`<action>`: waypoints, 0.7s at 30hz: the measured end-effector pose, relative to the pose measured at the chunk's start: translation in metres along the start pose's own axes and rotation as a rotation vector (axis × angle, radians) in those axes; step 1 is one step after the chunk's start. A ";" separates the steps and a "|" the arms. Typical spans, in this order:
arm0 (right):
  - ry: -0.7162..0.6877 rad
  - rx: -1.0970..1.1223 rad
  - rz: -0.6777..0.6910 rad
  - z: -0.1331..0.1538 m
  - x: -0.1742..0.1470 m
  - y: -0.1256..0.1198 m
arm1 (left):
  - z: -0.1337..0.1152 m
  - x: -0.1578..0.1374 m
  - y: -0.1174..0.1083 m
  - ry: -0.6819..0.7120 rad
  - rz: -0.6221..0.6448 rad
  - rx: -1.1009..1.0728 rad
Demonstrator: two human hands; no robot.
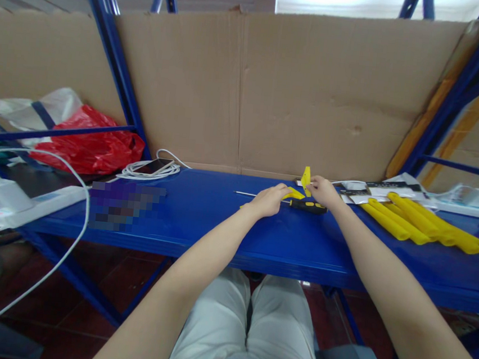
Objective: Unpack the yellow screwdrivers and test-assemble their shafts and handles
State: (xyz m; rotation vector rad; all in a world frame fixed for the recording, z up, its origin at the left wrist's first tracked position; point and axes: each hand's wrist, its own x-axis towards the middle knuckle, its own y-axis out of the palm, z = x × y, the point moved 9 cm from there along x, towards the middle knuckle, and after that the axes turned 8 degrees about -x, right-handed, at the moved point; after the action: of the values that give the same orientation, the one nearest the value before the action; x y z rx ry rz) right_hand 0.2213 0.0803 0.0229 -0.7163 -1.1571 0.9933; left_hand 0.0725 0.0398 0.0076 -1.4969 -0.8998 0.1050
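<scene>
My left hand (268,200) rests low over the blue tabletop, its fingers closed on a curved yellow piece (294,194) that shows past the fingertips. A small yellow tip also shows at the hand's left side; I cannot tell whether it is the same piece. My right hand (323,191) pinches a small flat yellow part (306,179), held upright just above the curved piece. Between and in front of the hands lies a screwdriver with a black and yellow handle (308,207). Its metal shaft points left and passes behind my left hand.
Several yellow tubes (420,218) lie at the right beside printed packets (395,188). A white power strip (46,204), a coiled white cable (149,170) and a red plastic bag (93,138) are at the left. Cardboard (239,89) walls the back, between blue posts.
</scene>
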 end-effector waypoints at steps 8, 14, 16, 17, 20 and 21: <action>0.257 0.230 0.114 -0.035 -0.001 0.027 | 0.001 0.000 0.001 -0.008 -0.001 -0.014; 0.141 0.147 0.166 -0.027 0.006 0.035 | 0.001 0.000 0.001 -0.001 0.005 -0.032; 0.022 0.052 0.153 -0.016 0.007 0.030 | 0.001 0.000 0.001 -0.003 0.005 -0.030; -0.032 0.013 0.153 -0.011 0.006 0.027 | 0.001 0.000 0.001 -0.003 0.006 -0.028; -0.129 -0.055 0.229 0.001 0.000 0.027 | 0.001 0.000 0.001 0.002 0.005 -0.016; -0.146 -0.064 0.264 0.004 -0.002 0.028 | 0.001 0.000 0.001 0.004 0.003 -0.012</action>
State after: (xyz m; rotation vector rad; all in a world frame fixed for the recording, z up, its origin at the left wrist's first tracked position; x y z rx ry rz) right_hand 0.2101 0.0903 -0.0017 -0.8757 -1.2463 1.2510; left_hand 0.0729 0.0407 0.0068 -1.5092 -0.8966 0.0995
